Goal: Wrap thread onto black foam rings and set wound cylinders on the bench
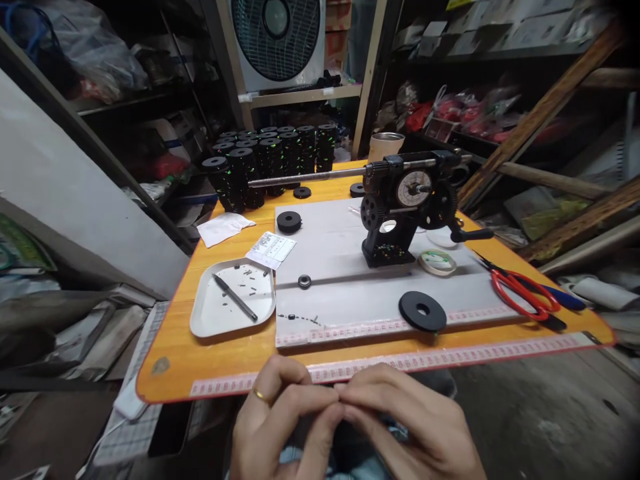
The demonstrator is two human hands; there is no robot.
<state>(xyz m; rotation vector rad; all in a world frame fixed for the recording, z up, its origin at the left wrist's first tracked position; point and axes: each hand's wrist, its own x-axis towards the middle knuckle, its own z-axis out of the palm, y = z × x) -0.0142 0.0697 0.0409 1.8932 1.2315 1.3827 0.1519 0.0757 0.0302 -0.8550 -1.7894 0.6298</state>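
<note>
Close to the table's front edge, my left hand (287,423) and my right hand (407,420) meet fingertip to fingertip. Both are pinched, thumb against index finger; whatever lies between the tips is too small or hidden to make out. A gold ring sits on a left finger. Just beyond the hands runs a red-and-white measuring tape (370,369) along the edge. On the pale board (340,297) lie a black disc with a centre hole (423,311), a small black ring (305,282) and a short line of tiny dark pieces (300,319).
A hand-cranked winding machine (410,200) stands on the board. Red-handled scissors (523,293) lie at right, a tape roll (437,262) nearby. At left, a white tray (200,313) holds a pen (235,298) and small bits. Black spools (270,157) stand behind; a fan (277,40) is beyond.
</note>
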